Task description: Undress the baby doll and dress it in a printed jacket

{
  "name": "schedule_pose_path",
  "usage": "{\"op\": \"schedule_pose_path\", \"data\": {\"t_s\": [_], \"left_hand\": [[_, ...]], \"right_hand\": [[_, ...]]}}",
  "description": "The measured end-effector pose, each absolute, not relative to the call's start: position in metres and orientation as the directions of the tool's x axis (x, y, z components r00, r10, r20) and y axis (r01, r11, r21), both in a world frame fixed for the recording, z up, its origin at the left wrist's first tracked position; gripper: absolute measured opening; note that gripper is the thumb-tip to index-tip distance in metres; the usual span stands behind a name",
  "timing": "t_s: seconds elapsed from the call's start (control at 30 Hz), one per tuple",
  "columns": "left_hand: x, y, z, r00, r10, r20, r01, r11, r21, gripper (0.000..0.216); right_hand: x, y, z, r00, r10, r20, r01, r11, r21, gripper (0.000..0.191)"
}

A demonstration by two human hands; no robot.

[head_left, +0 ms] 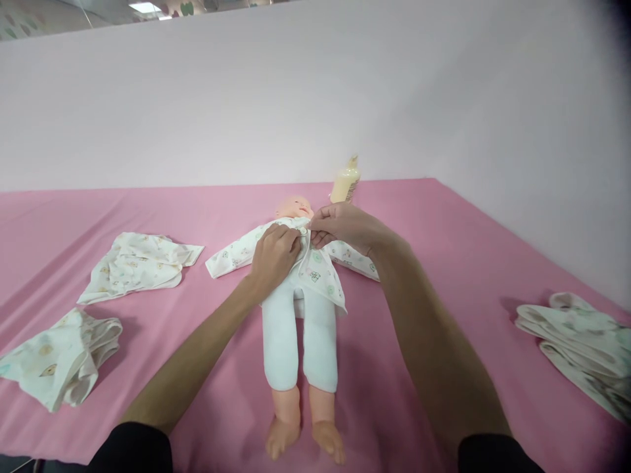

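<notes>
A baby doll [280, 424] lies on its back, feet toward me, its head partly behind my right hand. It wears a white printed baby shirt [315, 272] with long sleeves spread to both sides, over white padded legs. My left hand [277, 255] rests on the shirt's chest with its fingers closed on the front edge. Opposite it, my right hand [342, 226] pinches the other side of the shirt front near the neck. A small pale spot, perhaps a fastener, shows between the fingertips. Below the hands the shirt front hangs apart.
A pump bottle [346, 182] of pale yellow liquid stands behind the doll near the wall. Folded printed cloth garments [135, 266] lie at the left, with another crumpled one [66, 358] nearer me. More folded cloths [579, 341] lie far right. A pink sheet [424, 315] covers the surface.
</notes>
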State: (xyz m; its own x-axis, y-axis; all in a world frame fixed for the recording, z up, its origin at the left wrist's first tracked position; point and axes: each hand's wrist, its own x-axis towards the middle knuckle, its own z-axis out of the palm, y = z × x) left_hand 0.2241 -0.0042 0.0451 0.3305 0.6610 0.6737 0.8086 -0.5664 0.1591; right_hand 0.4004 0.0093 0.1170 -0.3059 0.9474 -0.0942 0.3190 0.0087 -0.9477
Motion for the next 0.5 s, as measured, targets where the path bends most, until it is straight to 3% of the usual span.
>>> {"op": "schedule_pose_path", "data": {"t_s": [0.2,0.5], "left_hand": [[0.2249,-0.0045,0.0437,0.335,0.671,0.661,0.803,-0.571,0.173,0.017],[0.2224,-0.0037,0.045,0.249,0.68,0.689,0.756,-0.581,0.301,0.015]], "right_hand": [[0.4011,0.0089,0.1166,-0.301,0.95,-0.084,0.334,0.022,-0.942,0.016],[0.4026,0.0098,0.116,-0.309,0.948,-0.081,0.32,0.023,-0.947,0.016]]}}
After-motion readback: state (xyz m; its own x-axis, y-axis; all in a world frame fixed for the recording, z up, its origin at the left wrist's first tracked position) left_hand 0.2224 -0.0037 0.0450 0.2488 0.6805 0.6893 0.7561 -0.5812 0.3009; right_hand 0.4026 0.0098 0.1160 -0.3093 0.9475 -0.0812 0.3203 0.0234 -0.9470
